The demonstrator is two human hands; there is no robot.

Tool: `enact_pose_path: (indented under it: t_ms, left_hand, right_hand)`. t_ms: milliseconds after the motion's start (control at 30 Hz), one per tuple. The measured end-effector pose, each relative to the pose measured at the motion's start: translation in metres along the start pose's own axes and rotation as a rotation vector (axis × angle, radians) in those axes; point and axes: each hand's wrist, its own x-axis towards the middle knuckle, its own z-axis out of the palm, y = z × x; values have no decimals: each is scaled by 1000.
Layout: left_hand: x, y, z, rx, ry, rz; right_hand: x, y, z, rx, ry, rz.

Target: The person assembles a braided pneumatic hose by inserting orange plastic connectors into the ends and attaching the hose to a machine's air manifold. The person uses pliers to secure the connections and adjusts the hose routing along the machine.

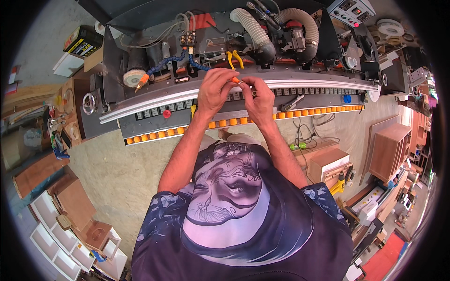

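Both hands meet over the edge-banding machine's front rail. My left hand is closed, pinching a small orange nozzle between thumb and fingers. From the other side my right hand pinches at the nozzle's tip; a tiny pale piece there is too small to name. A blue segmented hose runs down behind my left hand, and its end is hidden. Just beyond my fingers lie pliers with yellow handles. Farther left, a second blue hose ends in an orange nozzle beside a buffing wheel.
A row of orange rollers edges the machine's near side. On its bed sit a red knob and a blue cap. Ribbed ducts rise behind. Wooden cabinets and cables are at right, white shelving at lower left.
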Motion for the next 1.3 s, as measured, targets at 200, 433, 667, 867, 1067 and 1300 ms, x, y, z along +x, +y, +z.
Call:
enact_pose_path:
  t_ms: [200, 433, 667, 867, 1067, 1300]
  left_hand:
    - [0, 1, -1, 4, 1, 2]
    - [0, 0, 0, 12, -2, 3]
    - [1, 1, -1, 13, 1, 7]
    - [0, 0, 0, 7, 3, 5]
    - [1, 0, 0, -4, -3, 0]
    - [0, 0, -1, 0, -15, 1]
  right_hand:
    - [2, -2, -2, 3, -29, 11]
    - [3, -2, -1, 14, -24, 2]
    - [3, -2, -3, 6, -35, 4]
    - [2, 0, -4, -9, -41, -19]
    - [2, 0, -5, -29, -46, -8]
    - [3, 1, -4, -67, -60, -21]
